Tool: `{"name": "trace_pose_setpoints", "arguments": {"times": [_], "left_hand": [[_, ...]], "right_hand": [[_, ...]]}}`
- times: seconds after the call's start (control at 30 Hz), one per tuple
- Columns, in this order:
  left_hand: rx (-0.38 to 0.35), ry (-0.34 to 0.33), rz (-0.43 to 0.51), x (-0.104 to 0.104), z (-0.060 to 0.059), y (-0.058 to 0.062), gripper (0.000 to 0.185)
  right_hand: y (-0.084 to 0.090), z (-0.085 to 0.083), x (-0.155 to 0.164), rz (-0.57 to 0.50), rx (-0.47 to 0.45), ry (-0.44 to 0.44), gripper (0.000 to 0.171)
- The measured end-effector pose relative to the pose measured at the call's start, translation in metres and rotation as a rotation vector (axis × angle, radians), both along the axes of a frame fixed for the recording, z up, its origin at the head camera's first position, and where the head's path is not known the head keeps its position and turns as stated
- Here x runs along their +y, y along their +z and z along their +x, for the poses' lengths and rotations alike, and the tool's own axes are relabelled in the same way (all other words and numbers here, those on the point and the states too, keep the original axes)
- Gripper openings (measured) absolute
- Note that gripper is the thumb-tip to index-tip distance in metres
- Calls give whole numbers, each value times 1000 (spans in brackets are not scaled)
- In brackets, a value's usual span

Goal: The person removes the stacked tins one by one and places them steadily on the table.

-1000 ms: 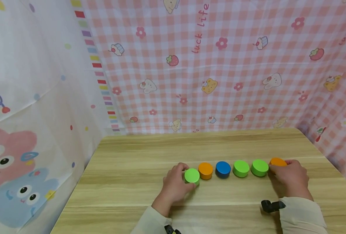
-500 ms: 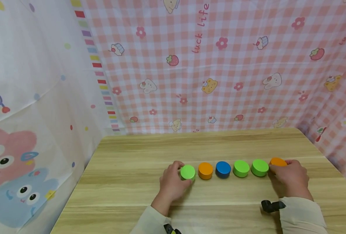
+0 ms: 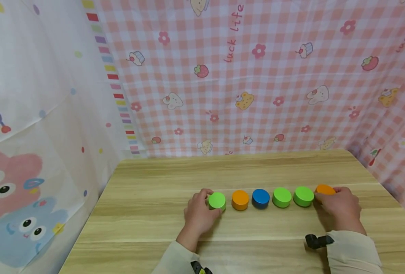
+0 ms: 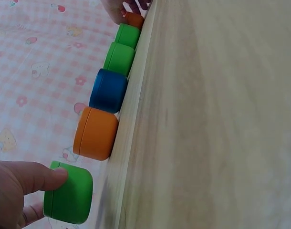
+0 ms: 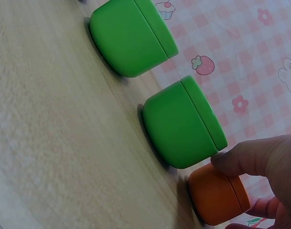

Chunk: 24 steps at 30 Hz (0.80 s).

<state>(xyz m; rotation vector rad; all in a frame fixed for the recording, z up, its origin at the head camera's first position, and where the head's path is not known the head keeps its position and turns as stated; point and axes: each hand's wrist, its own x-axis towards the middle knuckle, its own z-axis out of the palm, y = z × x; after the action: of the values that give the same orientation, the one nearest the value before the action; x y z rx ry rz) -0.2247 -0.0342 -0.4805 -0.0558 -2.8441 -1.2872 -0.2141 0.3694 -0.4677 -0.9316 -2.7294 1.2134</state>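
In the head view my left hand pinches a small round green lidded tin between thumb and fingers, at the left end of a row. The left wrist view shows my thumb against this tin's side and a narrow gap between its base and the tabletop. At the row's right end my right hand holds an orange tin, its thumb lying by the lid seam. Between the hands stand an orange tin, a blue tin, a green tin and another green tin, all upright.
The tins stand on a wooden table. A pink checked cloth hangs behind it, and a white dotted cloth hangs on the left. Both wrists wear black camera mounts, the right mount jutting over the table.
My left hand has moved left with its green tin, widening the gap to the neighbouring orange tin. My right hand and the other tins have stayed put.
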Motion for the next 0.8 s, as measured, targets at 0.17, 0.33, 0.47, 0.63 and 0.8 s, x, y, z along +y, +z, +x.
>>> {"name": "trace_pose_setpoints", "arguments": {"times": [0.17,0.33,0.47,0.63,0.8], "left_hand": [[-6,7,2,1,-1,-1,53],[-15,29,-21,2,-2,-3,54],[-28,51,-35,2,-2,-5,54],[-32,79,-48,2,-4,-8,54],[-31,95,-50,2,-5,-10,55]], "right_hand": [[1,1,0,-5,1,-5,84],[1,0,1,-4,5,-8,83],[0,0,2,2,0,-7,83],[-1,0,1,1,13,-14,83],[-1,0,0,-2,19,-16,83]]}}
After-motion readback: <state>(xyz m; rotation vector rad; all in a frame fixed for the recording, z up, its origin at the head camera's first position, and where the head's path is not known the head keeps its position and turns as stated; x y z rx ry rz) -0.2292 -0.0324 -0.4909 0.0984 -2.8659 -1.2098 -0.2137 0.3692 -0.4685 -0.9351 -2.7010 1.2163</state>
